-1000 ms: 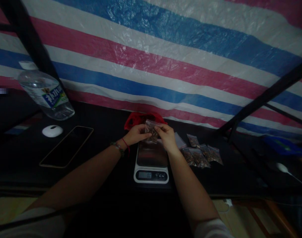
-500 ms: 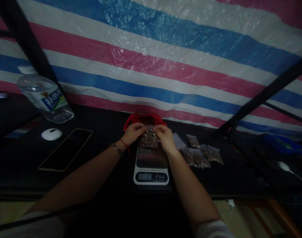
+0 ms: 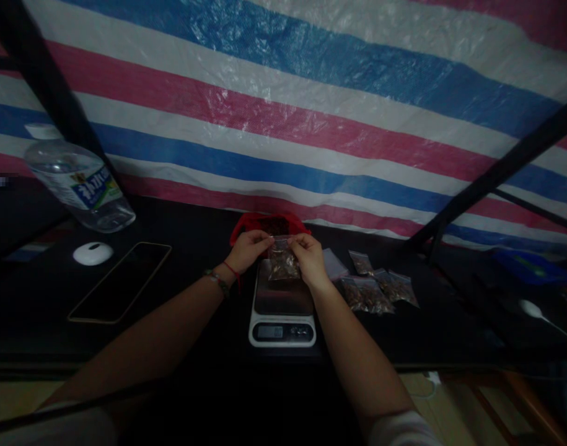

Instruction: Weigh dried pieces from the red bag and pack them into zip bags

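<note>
My left hand (image 3: 247,250) and my right hand (image 3: 308,257) pinch the top edge of a small clear plastic bag (image 3: 282,262) with brown bits in it. The bag hangs upright just above the steel plate of a white kitchen scale (image 3: 282,310). Both hands are closed on the bag's upper corners. Behind them lies a red bag (image 3: 264,224), open, with dark contents showing. To the right of the scale several filled small bags (image 3: 375,287) lie on the dark table, next to some flat clear ones (image 3: 334,264).
A phone (image 3: 120,282) lies face up at the left, with a white round object (image 3: 93,253) and a water bottle (image 3: 79,186) beyond it. A spoon (image 3: 538,312) and a blue item (image 3: 527,266) are at the far right. A striped tarp (image 3: 311,111) hangs behind.
The small bag was held tilted between my fingers; now it hangs straight with both hands pinching along its top edge. It has come slightly lower, over the scale.
</note>
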The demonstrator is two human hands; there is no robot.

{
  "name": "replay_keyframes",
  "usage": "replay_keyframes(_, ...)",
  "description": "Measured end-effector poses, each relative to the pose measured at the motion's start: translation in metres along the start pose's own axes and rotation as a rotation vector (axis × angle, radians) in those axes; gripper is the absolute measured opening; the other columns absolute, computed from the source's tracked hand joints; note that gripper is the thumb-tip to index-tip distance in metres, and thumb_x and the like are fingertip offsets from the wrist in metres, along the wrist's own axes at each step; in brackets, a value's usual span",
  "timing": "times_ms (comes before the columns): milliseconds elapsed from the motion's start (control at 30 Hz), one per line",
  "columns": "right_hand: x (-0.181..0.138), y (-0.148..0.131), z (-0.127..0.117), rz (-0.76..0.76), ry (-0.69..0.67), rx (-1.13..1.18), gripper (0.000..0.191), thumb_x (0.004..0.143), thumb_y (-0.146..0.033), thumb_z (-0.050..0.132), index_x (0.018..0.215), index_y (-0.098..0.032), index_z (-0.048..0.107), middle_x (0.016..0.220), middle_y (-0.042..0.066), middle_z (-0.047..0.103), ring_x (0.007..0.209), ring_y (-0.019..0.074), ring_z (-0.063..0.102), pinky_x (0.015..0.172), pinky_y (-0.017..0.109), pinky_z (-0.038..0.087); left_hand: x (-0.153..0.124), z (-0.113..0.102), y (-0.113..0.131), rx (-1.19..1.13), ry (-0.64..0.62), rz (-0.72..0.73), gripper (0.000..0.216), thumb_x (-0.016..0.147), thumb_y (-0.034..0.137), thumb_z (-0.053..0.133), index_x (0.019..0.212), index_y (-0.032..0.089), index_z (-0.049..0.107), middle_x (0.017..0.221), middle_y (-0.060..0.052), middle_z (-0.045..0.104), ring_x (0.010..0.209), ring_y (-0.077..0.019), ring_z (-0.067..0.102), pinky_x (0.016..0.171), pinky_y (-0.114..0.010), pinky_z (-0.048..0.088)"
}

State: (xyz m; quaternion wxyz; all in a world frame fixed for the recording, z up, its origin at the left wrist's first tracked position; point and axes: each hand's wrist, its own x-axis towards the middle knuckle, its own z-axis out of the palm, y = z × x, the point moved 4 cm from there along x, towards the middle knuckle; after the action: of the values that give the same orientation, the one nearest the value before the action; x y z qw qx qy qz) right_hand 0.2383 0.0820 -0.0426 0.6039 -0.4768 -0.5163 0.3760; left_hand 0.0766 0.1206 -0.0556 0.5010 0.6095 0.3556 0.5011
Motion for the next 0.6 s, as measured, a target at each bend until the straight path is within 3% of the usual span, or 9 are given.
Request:
replay_keyframes(233, -0.003, -0.001, 0.007, 0.018, -0.120, 0.035, 0.020, 0.072, -0.036, 0.067, 0.079, -0.018, 0.069, 0.071, 0.001, 0.068, 0.062, 0.0147, 0.060, 0.060, 0.025, 0.045, -0.004, 0.003, 0.003, 0.036, 0.010, -0.026, 0.029, 0.069, 0.041, 0.069, 0.072, 0.012, 0.067, 0.062, -0.001, 0.063, 0.055, -0.0115, 0.055, 0.054, -0.022, 0.042)
replay_keyframes(600, -0.004, -0.006, 0.010, -0.055, -0.134, -0.220, 0.018, 0.076, -0.035, 0.063, 0.079, -0.018, 0.069, 0.074, 0.003, 0.070, 0.069, 0.0170, 0.064, 0.063, 0.026, 0.047, -0.009, 0.010, 0.014, 0.108, -0.055, 0.049, 0.028, 0.071, 0.040, 0.067, 0.073, 0.013, 0.069, 0.069, -0.004, 0.069, 0.061, -0.0142, 0.061, 0.058, -0.024, 0.048)
